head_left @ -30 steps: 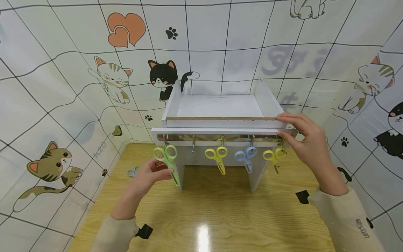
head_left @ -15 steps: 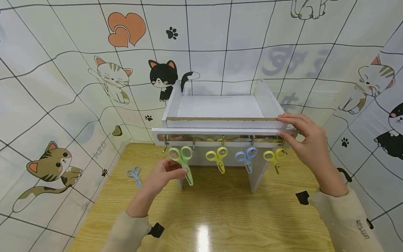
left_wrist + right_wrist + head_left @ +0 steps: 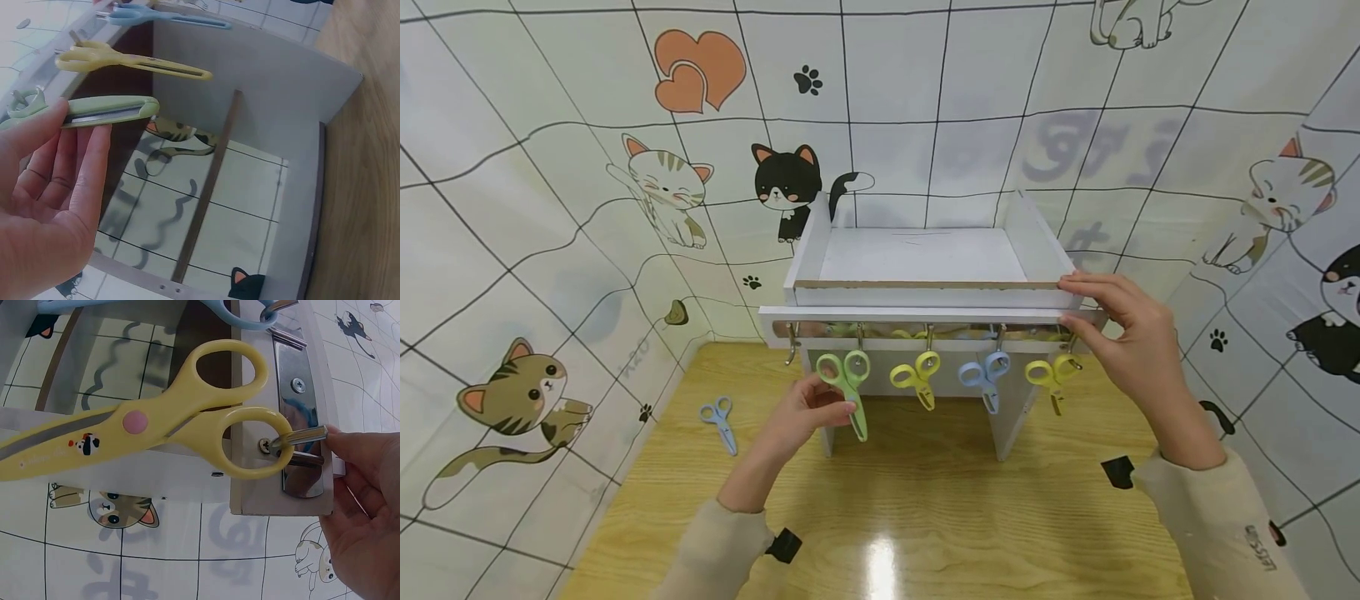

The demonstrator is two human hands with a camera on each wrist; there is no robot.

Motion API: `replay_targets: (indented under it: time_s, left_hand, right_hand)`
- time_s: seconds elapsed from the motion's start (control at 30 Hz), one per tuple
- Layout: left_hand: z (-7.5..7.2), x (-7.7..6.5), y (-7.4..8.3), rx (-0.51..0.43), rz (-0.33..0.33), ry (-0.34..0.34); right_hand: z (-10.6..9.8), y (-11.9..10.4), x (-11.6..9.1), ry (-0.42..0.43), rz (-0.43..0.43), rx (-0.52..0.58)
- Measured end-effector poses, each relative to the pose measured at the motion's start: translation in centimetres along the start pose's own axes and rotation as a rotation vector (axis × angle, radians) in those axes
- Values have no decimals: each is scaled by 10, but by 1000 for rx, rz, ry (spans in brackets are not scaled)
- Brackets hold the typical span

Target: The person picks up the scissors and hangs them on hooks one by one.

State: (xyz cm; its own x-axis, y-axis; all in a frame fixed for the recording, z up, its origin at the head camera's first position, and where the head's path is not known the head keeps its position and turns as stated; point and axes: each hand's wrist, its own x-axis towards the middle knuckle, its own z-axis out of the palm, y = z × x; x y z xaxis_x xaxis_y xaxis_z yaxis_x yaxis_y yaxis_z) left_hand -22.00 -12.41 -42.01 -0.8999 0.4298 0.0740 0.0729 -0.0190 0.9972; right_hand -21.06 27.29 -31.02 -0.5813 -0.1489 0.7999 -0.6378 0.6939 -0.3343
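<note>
My left hand (image 3: 801,417) pinches green-handled scissors (image 3: 857,410) by the blades, finger loops up. One loop overlaps the second hook (image 3: 860,335) from the left on the white rack (image 3: 925,315); in the left wrist view a hook tip shows inside a loop of the green scissors (image 3: 112,107). Yellow scissors (image 3: 922,388), blue scissors (image 3: 988,385) and another yellow pair (image 3: 1057,385) hang on the hooks to the right. At the rack's right end, my right hand (image 3: 1131,329) grips the board, thumb below and fingers on the upper edge.
A bare hook (image 3: 791,343) is at the rack's left end. Light-blue scissors (image 3: 721,425) lie on the wooden table (image 3: 955,533) to the left. A white open tray (image 3: 925,254) tops the rack, and a cat-print curtain (image 3: 895,100) stands behind it.
My left hand has carried the green scissors rightward from the leftmost hook to the second one. The blue scissors on the table have come fully into view. My right hand keeps its place.
</note>
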Motion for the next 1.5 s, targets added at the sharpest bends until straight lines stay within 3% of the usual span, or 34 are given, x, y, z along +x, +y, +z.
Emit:
replay_targets:
  time_s: [0.53, 0.87, 1.5]
  left_hand:
    - [-1, 1, -11, 50, -18, 38]
    - [-3, -2, -15, -2, 0, 12]
    - [-25, -7, -39, 11, -45, -5]
  right_hand:
    - [2, 2, -2, -3, 6, 10]
    - [4, 4, -2, 20, 29, 8]
    - [2, 1, -1, 13, 36, 14]
